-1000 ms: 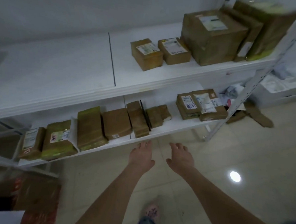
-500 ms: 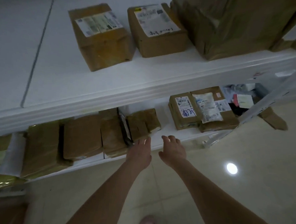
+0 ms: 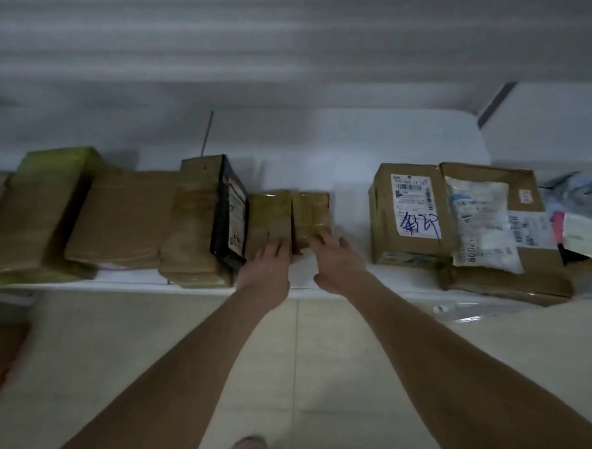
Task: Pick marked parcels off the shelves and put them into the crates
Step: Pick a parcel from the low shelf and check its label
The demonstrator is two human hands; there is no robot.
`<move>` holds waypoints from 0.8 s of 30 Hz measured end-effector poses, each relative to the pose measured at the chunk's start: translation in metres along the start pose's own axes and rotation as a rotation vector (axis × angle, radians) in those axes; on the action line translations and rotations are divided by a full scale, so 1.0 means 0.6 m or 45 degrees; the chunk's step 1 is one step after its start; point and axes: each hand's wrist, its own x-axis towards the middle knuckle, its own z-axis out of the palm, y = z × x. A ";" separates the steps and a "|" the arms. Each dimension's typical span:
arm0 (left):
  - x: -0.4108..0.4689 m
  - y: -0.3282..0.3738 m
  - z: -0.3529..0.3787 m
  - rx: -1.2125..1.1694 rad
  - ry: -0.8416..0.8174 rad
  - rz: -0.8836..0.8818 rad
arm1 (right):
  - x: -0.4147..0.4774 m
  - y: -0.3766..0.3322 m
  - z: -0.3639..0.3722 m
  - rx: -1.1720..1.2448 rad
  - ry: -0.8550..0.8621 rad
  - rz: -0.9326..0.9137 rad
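We take the marked box (image 3: 408,213) as our landmark: a brown carton with a white label scrawled in blue pen, standing on the white shelf (image 3: 352,165) with neither hand on it. Against its right side sits a larger box (image 3: 525,267), which carries a white pouch (image 3: 483,227) lying across its top. Beyond that, still further right of the marked box, we make out loose papers (image 3: 585,232), too jumbled to read. Left of the marked box, past a bare stretch of shelf, two small taped parcels lie side by side and touching. The right small parcel (image 3: 310,211) is the nearer to the marked box and the left small parcel (image 3: 271,212) lies beyond it. The right hand (image 3: 337,264) rests its spread, straight fingers on the near end of the right small parcel, gripping nothing. The left hand (image 3: 268,267) lays flat fingers on the near end of the left small parcel, likewise uncurled. Further left of the marked box come a black flat parcel (image 3: 231,214) standing on edge, then a tall brown parcel (image 3: 193,225) touching it. Beyond these lie a flat brown parcel (image 3: 123,215) and, furthest of all, a green-taped parcel (image 3: 38,207). All of these sit on the same shelf as the marked box, above the tiled floor (image 3: 314,362).
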 end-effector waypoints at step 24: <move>-0.052 0.080 -0.001 -1.555 0.102 -0.406 | -0.118 0.044 -0.014 1.726 0.051 0.600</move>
